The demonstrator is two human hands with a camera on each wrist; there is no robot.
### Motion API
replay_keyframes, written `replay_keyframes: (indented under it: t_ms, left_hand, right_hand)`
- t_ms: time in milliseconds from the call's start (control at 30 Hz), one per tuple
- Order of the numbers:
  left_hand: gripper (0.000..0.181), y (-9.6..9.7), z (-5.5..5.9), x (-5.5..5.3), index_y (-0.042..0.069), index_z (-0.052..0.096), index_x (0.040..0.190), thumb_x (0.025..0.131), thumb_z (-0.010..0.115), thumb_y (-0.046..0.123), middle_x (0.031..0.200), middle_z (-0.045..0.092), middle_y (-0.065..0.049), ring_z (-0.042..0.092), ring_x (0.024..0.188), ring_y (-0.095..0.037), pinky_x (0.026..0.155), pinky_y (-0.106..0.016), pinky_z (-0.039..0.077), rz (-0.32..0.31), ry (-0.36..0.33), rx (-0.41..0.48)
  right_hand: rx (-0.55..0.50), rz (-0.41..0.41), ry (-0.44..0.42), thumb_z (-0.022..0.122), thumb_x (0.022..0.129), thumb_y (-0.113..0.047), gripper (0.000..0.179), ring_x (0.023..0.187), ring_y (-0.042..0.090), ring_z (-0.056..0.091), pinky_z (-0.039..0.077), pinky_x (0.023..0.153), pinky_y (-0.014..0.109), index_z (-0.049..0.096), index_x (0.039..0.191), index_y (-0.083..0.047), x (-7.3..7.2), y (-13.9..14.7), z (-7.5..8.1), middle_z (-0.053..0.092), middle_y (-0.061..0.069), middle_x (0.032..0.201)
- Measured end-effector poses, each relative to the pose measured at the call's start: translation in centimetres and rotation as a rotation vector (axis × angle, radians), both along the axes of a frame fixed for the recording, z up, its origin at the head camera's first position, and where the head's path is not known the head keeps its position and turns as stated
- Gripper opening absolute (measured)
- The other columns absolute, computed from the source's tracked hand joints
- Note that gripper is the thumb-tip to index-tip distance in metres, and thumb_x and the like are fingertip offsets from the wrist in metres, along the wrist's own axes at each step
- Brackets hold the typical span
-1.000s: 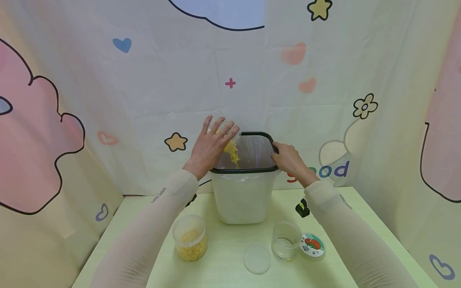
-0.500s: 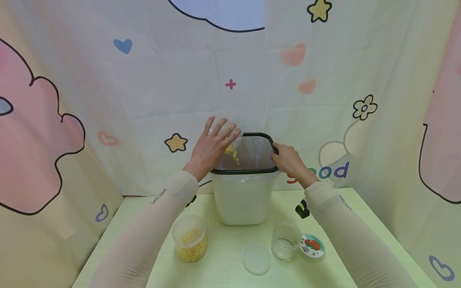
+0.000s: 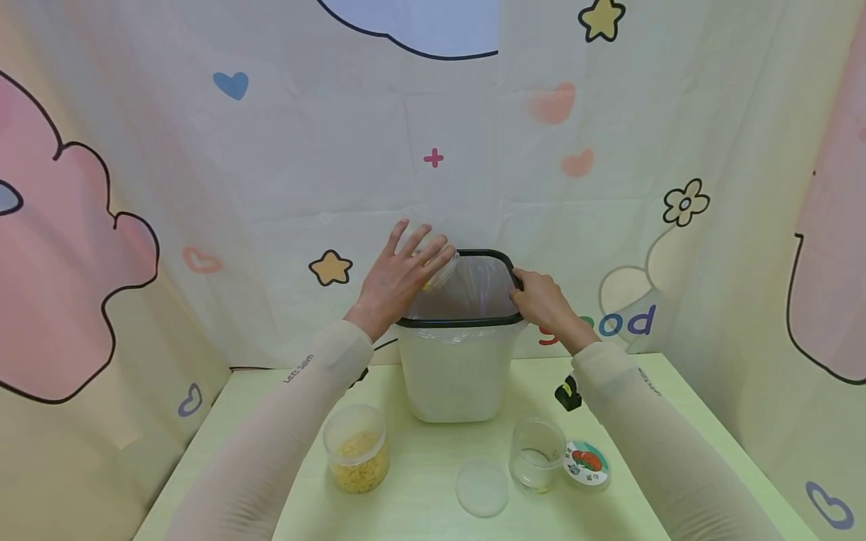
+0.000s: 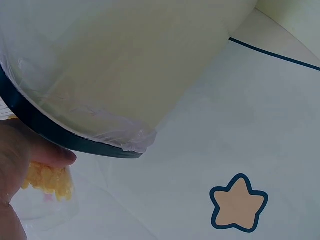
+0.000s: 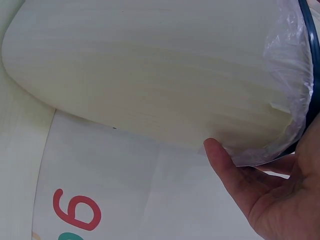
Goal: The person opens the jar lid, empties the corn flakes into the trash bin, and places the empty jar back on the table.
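In the head view, my left hand holds a tilted clear plastic jar over the left side of a white trash bin. The hand covers most of the jar. Yellow flaky bits show inside it in the left wrist view. The bin has a black rim and a clear plastic liner folded over its edge. At the bin's right side, my right hand grips the rim, its thumb lying along the outer wall in the right wrist view.
Toward the front left stands a clear jar partly filled with yellow crumbs. An open clear jar stands to the right, between a translucent disc lid and a round lid with a red tomato picture. A printed curtain hangs behind the table.
Yellow bits were falling from the tilted jar into the bin; the stream thinned and none is seen falling now. The left hand has shifted slightly right. The right hand keeps its place.
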State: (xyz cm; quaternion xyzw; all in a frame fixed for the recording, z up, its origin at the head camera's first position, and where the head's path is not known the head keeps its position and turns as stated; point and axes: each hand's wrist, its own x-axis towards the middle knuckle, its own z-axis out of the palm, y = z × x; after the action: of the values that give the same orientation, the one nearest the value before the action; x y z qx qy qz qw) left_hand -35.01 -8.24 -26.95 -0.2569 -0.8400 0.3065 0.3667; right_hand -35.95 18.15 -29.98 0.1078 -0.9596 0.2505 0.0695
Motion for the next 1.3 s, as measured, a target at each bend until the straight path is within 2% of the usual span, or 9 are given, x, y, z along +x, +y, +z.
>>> replay_keyframes:
  t_ms: [200, 433, 600, 867, 1300]
  left_hand:
    - [0.099, 0.0, 0.0, 0.0, 0.028, 0.023, 0.154, 0.076, 0.083, 0.026, 0.159, 0.030, 0.001, 0.022, 0.149, -0.027, 0.124, -0.055, 0.007, 0.005, 0.010, -0.018]
    - [0.097, 0.0, 0.2, 0.1, 0.028, 0.022, 0.155, 0.079, 0.081, 0.025, 0.160, 0.029, 0.002, 0.022, 0.150, -0.026, 0.124, -0.054, 0.005, 0.003, -0.001, -0.027]
    - [0.099, 0.0, 0.3, 0.2, 0.029, 0.022, 0.155, 0.077, 0.082, 0.028, 0.161, 0.028, 0.001, 0.022, 0.150, -0.026, 0.124, -0.054, 0.005, 0.008, 0.003, -0.047]
    - [0.100, 0.2, 0.6, 0.3, 0.029, 0.020, 0.156, 0.077, 0.082, 0.026, 0.161, 0.026, 0.000, 0.020, 0.150, -0.026, 0.124, -0.055, 0.003, 0.018, 0.003, -0.070]
    - [0.100, 0.2, 1.1, 0.6, 0.030, 0.019, 0.156, 0.079, 0.081, 0.021, 0.162, 0.024, 0.001, 0.018, 0.151, -0.026, 0.124, -0.055, 0.002, 0.021, 0.014, -0.102]
  right_hand:
    - [0.001, -0.001, 0.008, 0.043, 0.098, -0.014, 0.056, 0.104, 0.036, 0.055, 0.048, 0.081, 0.040, 0.032, 0.151, 0.002, 0.0, 0.0, 0.0, 0.046, 0.027, 0.146]
    - [-0.025, -0.006, -0.021, 0.043, 0.098, -0.014, 0.056, 0.095, 0.033, 0.057, 0.045, 0.063, 0.027, 0.031, 0.151, 0.002, 0.0, 0.0, 0.0, 0.047, 0.027, 0.145]
    - [-0.020, -0.008, -0.013, 0.044, 0.098, -0.014, 0.056, 0.099, 0.034, 0.056, 0.047, 0.069, 0.030, 0.032, 0.151, 0.002, 0.0, 0.0, 0.0, 0.046, 0.026, 0.146]
    - [-0.034, -0.010, -0.021, 0.044, 0.098, -0.013, 0.056, 0.085, 0.029, 0.057, 0.041, 0.055, 0.024, 0.031, 0.151, 0.002, 0.1, 0.0, 0.0, 0.048, 0.027, 0.144]
    - [-0.026, -0.005, -0.012, 0.044, 0.098, -0.014, 0.057, 0.080, 0.028, 0.056, 0.041, 0.058, 0.026, 0.031, 0.151, 0.002, -0.1, 0.1, -0.1, 0.051, 0.027, 0.142]
